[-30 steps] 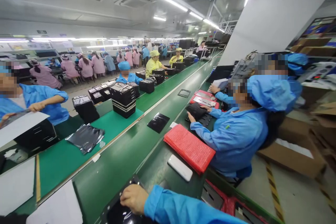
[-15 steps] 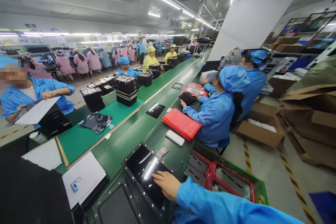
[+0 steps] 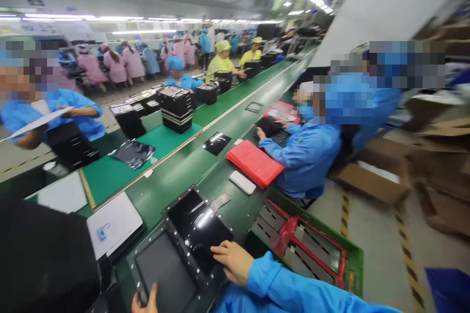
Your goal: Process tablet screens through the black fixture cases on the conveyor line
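Observation:
My right hand [image 3: 234,260] rests with fingers stretched over the near right edge of a glossy black screen panel [image 3: 194,222]. The panel lies in a black plate dotted with white round spots. Beside it, to the left and nearer, lies a second dotted plate [image 3: 165,269] with a matte dark grey middle. At the bottom edge, my left hand [image 3: 147,301] is partly in view by this plate's near left corner. Its thumb and finger close around a small dark piece with a light edge, whose kind I cannot make out.
A green crate [image 3: 354,254] holds red-edged panels at my right. Red sheets [image 3: 255,162] and a white slab [image 3: 242,182] lie on the green bench. White paper [image 3: 113,220] with a blue tag lies left. Co-workers sit right and stand left. Another black panel [image 3: 216,143] lies ahead.
My left hand has come into view at the bottom with a small dark piece. My right hand stays at the screen panel. The view has shifted, and the co-worker at left has tilted a white sheet flatter.

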`<act>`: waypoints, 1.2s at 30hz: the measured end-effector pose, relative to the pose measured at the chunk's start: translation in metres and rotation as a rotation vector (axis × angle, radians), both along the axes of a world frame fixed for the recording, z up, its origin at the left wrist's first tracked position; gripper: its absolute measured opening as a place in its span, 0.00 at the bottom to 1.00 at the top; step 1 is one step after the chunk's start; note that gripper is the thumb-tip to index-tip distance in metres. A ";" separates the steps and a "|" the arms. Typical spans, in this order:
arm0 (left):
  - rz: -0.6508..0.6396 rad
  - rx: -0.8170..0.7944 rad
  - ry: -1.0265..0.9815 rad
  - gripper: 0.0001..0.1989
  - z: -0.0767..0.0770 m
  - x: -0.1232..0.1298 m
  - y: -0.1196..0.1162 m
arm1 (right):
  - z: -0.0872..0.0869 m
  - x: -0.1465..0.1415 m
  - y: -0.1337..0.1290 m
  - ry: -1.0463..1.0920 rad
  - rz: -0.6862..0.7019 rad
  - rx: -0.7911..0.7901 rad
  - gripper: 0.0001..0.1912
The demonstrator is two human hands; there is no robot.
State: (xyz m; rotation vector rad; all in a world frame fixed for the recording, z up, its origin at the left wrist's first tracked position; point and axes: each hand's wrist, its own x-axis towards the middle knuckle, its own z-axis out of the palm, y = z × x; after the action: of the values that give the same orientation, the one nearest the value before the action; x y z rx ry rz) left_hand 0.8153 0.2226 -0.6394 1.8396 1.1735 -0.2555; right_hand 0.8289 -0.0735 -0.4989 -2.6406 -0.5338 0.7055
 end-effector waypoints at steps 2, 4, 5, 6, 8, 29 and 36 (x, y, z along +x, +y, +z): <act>0.087 -0.153 -0.112 0.34 0.016 -0.006 0.008 | 0.006 0.015 -0.004 0.041 0.011 0.101 0.26; 0.109 -0.235 -0.236 0.31 0.039 -0.012 0.004 | 0.007 0.031 -0.005 0.102 0.007 0.210 0.26; 0.112 -0.256 -0.252 0.30 0.053 -0.015 -0.003 | 0.006 0.039 -0.003 0.155 -0.004 0.274 0.27; 0.109 -0.267 -0.247 0.29 0.069 -0.017 -0.014 | 0.004 0.047 -0.001 0.236 -0.020 0.354 0.29; 0.040 -0.236 -0.257 0.28 0.103 -0.020 -0.046 | 0.000 0.057 0.006 0.495 -0.049 0.577 0.36; -1.077 0.396 -0.146 0.29 0.142 0.017 -0.222 | -0.018 0.128 -0.089 0.594 -0.783 0.881 0.29; -0.996 0.525 -0.194 0.28 0.133 0.018 -0.095 | 0.014 0.146 -0.132 0.174 -0.764 0.821 0.22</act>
State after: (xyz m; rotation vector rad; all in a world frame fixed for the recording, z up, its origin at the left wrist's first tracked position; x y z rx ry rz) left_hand 0.8331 0.1277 -0.5061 2.7336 0.0918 -0.3223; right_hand 0.9746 -0.2056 -0.4851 -1.7614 0.2214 0.3438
